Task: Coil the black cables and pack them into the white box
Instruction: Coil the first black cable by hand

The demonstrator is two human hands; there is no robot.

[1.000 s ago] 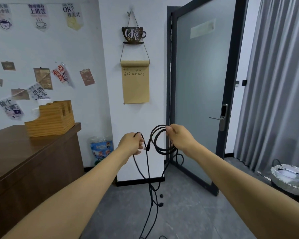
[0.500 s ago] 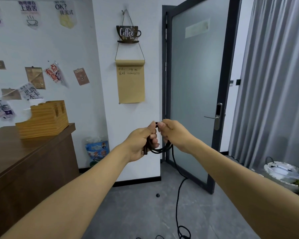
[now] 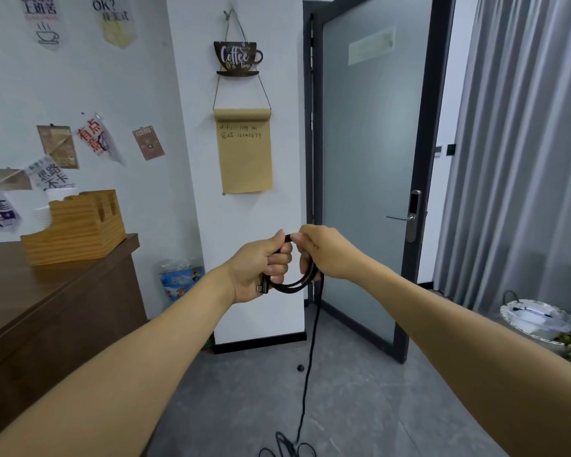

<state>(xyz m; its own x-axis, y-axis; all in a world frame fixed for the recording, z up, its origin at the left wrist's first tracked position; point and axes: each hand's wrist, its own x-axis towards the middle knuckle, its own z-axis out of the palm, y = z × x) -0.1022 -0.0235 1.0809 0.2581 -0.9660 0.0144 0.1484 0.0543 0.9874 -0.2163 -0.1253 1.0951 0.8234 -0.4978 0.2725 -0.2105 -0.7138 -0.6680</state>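
Both hands hold one coiled black cable at chest height before the door.

A basket (image 3: 521,313) at far right holds white items; a wooden organizer (image 3: 76,230) sits on the desk (image 3: 47,291). The left hand (image 3: 261,268) grips the cable (image 3: 292,285) coil, the right hand (image 3: 320,252) pinches its top, and one strand hangs to the floor.

Two hands (image 3: 259,263) (image 3: 320,250), one black cable (image 3: 312,341), one door (image 3: 370,159).

Black cable (image 3: 311,341), brown desk (image 3: 47,305), grey curtain (image 3: 521,153).
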